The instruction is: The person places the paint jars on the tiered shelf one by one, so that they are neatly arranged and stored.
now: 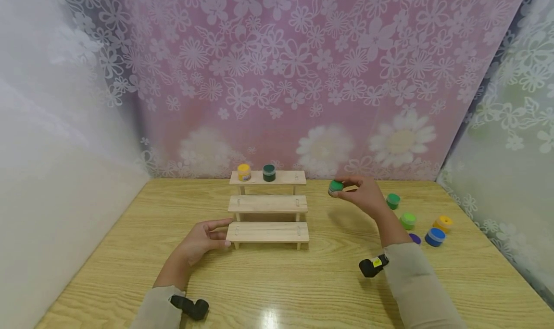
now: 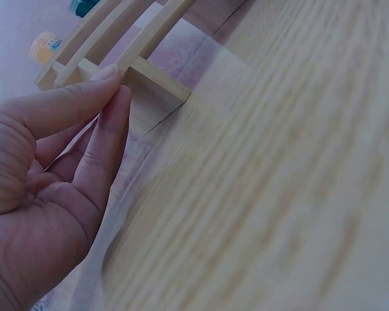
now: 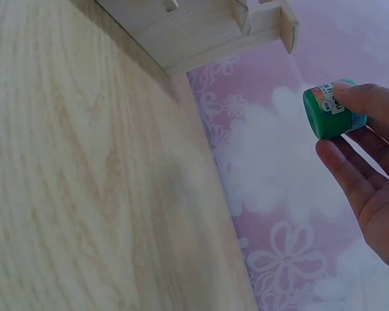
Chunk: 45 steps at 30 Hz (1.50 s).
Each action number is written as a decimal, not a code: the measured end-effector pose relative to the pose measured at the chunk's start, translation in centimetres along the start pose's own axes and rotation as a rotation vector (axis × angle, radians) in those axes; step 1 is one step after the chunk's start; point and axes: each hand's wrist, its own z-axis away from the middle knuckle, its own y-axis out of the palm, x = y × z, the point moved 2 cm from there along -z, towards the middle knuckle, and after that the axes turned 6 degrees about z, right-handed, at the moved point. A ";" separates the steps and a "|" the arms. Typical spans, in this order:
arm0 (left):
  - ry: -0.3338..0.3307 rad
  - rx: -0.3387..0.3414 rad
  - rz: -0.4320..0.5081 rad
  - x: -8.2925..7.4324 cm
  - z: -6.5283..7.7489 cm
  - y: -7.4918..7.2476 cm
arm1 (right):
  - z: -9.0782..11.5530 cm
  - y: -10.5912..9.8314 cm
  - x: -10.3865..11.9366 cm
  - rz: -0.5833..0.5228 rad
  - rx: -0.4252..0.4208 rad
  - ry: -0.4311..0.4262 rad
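Held one green jar [image 1: 335, 187] in the right hand [image 1: 364, 196], pinched between thumb and fingertips parted only by the jar's own width. Had it up off the table [image 1: 329, 290], to the right of the wooden shelf [image 1: 268, 203] and apart from it, with part of a printed label showing beside the thumb in the right wrist view. Counted three steps on the one shelf, and gripped the left end of the bottom step [image 1: 267, 232] with the left hand [image 1: 201, 242], thumb and fingers closed on the wood. Found two jars on the top step [image 1: 286, 177]: one yellow jar [image 1: 244, 172] to the left and, a little apart, one dark green jar [image 1: 269, 172]. Counted five on the table at the right: a second green jar [image 1: 393, 201], one light green jar [image 1: 408, 221], one orange jar [image 1: 443, 224], one blue jar [image 1: 434, 237] just in front of the orange, and one purple jar [image 1: 415, 238] partly hidden by the right forearm. Counted eight jars in view altogether. Saw two pale sleeves, one black camera at each wrist, and one pink flowered cloth [image 1: 268, 88] behind the table.
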 end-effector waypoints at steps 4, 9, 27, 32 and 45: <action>0.001 -0.002 0.000 0.0 0.0 0.0 | -0.4 -0.2 0.7 -0.005 0.009 -0.002; -0.001 -0.003 0.000 0.0 0.0 0.0 | -1.0 -0.3 1.6 -0.008 0.005 -0.045; -0.010 0.002 0.006 0.1 0.0 -0.1 | -2.4 0.3 3.9 0.006 0.033 -0.064; -0.005 0.010 0.007 0.0 0.0 -0.2 | -3.0 0.6 4.7 0.021 0.019 -0.080; -0.007 0.007 0.007 -0.1 0.1 -0.1 | -4.1 1.5 6.2 0.050 0.048 -0.089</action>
